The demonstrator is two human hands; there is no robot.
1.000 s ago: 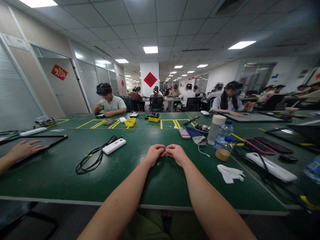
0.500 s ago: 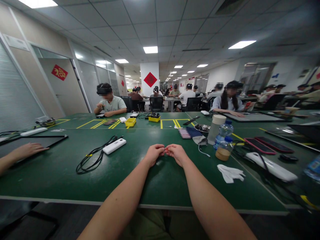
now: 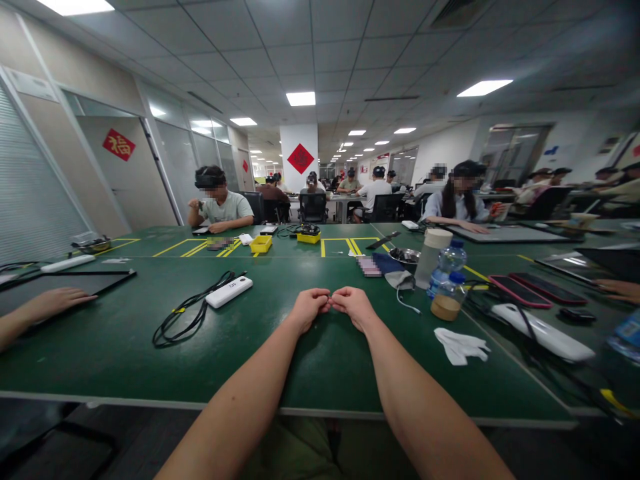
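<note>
My left hand (image 3: 310, 309) and my right hand (image 3: 353, 307) meet fingertip to fingertip just above the green table (image 3: 270, 363). Both are closed in a pinch, and anything between the fingers is too small or hidden to name. To their left lies a white power bank (image 3: 229, 292) beside a coiled black cable (image 3: 183, 320). A crumpled white glove or cloth (image 3: 461, 347) rests to the right of my right hand. Beyond my right hand are a grey cloth (image 3: 400, 280) and a short white cable (image 3: 409, 303).
Bottles (image 3: 447, 300), a tall tumbler (image 3: 433, 257) and a metal bowl (image 3: 405, 257) stand at the right. Phones (image 3: 520, 293) and a long white power bank (image 3: 543, 332) lie farther right. Yellow trays (image 3: 261, 245) sit ahead. A co-worker's hand (image 3: 60, 303) rests at the left; people sit opposite.
My hands stay nearly in place, with only a slight shift of the fingers. Another person's hand has come into view at the far right edge.
</note>
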